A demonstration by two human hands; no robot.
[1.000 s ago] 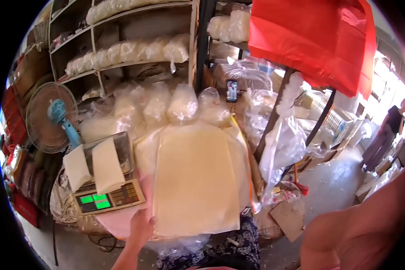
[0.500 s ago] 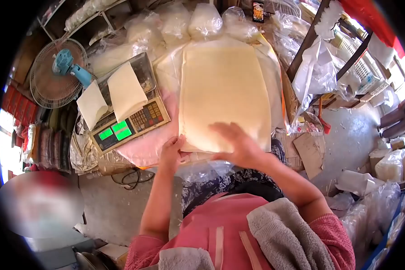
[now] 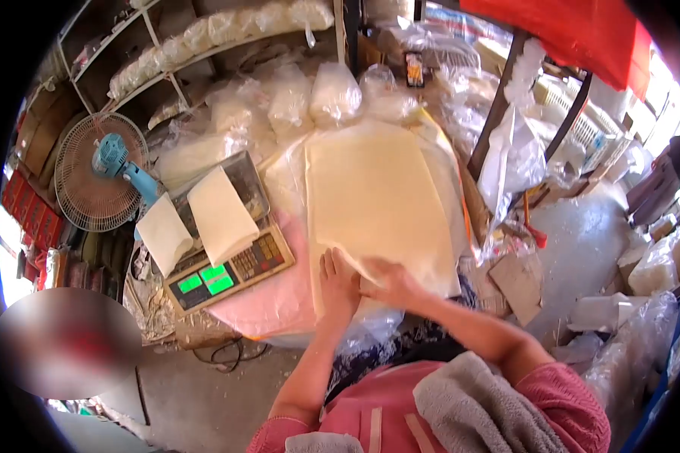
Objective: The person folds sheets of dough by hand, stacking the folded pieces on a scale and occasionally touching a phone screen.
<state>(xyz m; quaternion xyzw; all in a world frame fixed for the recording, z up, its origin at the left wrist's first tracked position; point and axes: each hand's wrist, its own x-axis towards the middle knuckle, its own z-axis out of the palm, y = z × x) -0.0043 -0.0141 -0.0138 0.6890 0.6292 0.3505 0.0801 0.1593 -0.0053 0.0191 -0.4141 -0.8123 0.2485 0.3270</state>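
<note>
A broad stack of thin cream-coloured sheets [image 3: 378, 196] lies on the table in front of me; I cannot make out their material. My left hand [image 3: 338, 285] rests flat near the stack's front left corner, fingers stretched forward. Just to its right, my right hand [image 3: 391, 284] is at the front edge with fingers and thumb closed about the top sheet, whose near edge is curled up between the two hands. The right fingertips are slightly blurred.
Left of the stack, a digital scale [image 3: 230, 272] with lit green displays carries two folded cream sheets [image 3: 221, 208]. A blue fan [image 3: 112, 158] stands behind it. Filled clear bags [image 3: 335, 94] line the table's back. Metal posts [image 3: 499, 106] and hanging plastic [image 3: 512, 155] are at the right.
My left hand has moved from the corner onto the stack. The right hand has closed at the front edge, where the sheet now curls up. The camera view has tilted upward.
</note>
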